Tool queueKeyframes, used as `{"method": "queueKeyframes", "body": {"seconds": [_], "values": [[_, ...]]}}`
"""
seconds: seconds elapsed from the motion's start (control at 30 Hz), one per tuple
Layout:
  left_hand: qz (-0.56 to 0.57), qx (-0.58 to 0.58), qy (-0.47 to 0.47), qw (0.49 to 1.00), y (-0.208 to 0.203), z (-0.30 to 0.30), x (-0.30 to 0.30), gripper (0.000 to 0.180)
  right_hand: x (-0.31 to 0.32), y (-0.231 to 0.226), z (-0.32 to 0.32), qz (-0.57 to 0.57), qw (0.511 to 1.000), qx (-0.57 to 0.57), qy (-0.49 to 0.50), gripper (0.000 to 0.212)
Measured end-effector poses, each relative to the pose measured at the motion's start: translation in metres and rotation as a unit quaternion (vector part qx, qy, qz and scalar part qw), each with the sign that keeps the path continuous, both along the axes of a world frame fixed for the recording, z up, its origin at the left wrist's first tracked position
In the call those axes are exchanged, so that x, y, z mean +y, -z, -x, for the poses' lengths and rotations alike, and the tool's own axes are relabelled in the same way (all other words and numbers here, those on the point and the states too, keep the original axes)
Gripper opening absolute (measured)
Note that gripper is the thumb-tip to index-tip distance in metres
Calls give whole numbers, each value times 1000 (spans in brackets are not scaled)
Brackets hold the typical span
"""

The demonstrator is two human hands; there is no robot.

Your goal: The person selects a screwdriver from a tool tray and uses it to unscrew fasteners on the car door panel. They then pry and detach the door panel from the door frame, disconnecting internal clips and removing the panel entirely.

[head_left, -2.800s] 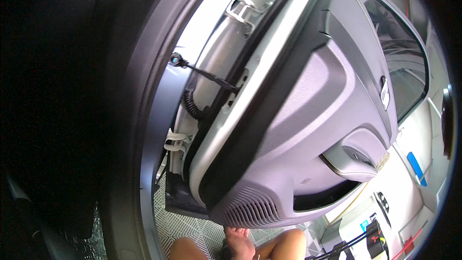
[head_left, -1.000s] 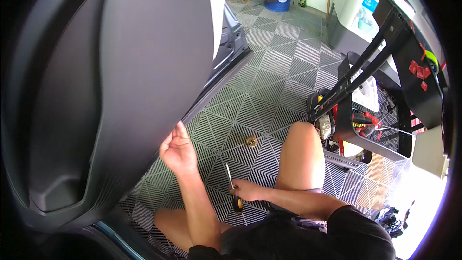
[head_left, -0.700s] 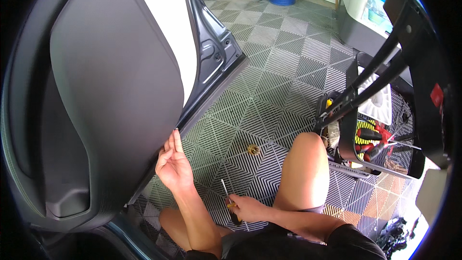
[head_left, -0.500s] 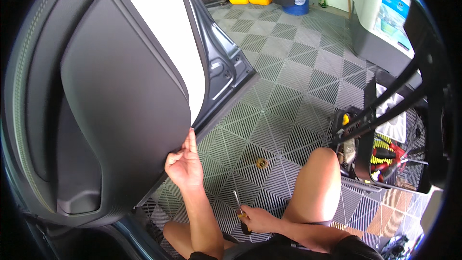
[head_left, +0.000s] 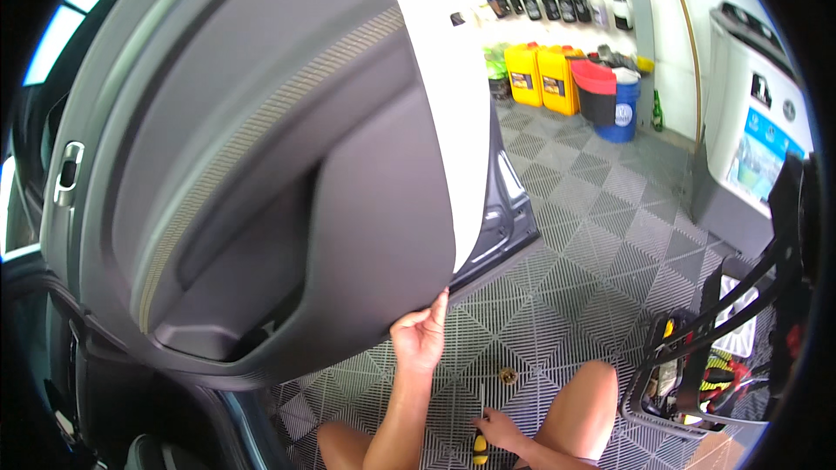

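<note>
A dark grey car door panel [head_left: 374, 235] with a stitched band fills the left half of the view. Its far side stands off the metal door frame [head_left: 509, 209], and something white shows between them. My left hand [head_left: 421, 339] grips the panel's lower edge near that gap, fingers at the rim and thumb against the panel. Lower down, between my knees, my right hand [head_left: 502, 432] is closed on a screwdriver [head_left: 480, 450] with a yellow and black handle. Its metal shaft points away from me. A small round brass-coloured thing [head_left: 508, 375] lies on the floor beyond it.
At my right stands an open tool caddy [head_left: 666, 383] with red-handled tools and dark straps. Behind it is a tall white and grey machine [head_left: 749, 122]. Yellow canisters [head_left: 557, 83] and a blue bucket [head_left: 618, 117] stand at the back, below a row of spray bottles [head_left: 549, 2].
The view has tilted up, bringing the shelf and more of the door into sight. My left hand keeps to the panel's edge. The screwdriver in my right hand has turned slightly, pointing straighter ahead.
</note>
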State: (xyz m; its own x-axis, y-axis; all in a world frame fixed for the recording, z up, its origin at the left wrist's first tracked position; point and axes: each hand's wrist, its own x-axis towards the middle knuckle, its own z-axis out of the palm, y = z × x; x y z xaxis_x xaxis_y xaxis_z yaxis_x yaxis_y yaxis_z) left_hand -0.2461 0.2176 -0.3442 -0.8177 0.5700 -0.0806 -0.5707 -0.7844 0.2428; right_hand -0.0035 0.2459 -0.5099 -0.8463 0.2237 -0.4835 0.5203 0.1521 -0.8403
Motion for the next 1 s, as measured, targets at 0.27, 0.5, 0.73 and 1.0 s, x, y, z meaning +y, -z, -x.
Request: {"method": "queueKeyframes", "body": {"seconds": [0.27,0.5,0.73,1.0], "values": [[198,-208,-153,946,1,-7,-74,29,33,-124,-48,164,953,27,253,35],[274,-269,-313,869,-2,4,-274,29,52,-309,-103,99,956,-18,275,27],[474,-207,-263,814,-168,-54,-329,32,90,-439,-142,354,855,-121,358,25],[751,163,-351,534,-372,-41,-242,26,96,-497,-166,368,845,-211,324,25]]}}
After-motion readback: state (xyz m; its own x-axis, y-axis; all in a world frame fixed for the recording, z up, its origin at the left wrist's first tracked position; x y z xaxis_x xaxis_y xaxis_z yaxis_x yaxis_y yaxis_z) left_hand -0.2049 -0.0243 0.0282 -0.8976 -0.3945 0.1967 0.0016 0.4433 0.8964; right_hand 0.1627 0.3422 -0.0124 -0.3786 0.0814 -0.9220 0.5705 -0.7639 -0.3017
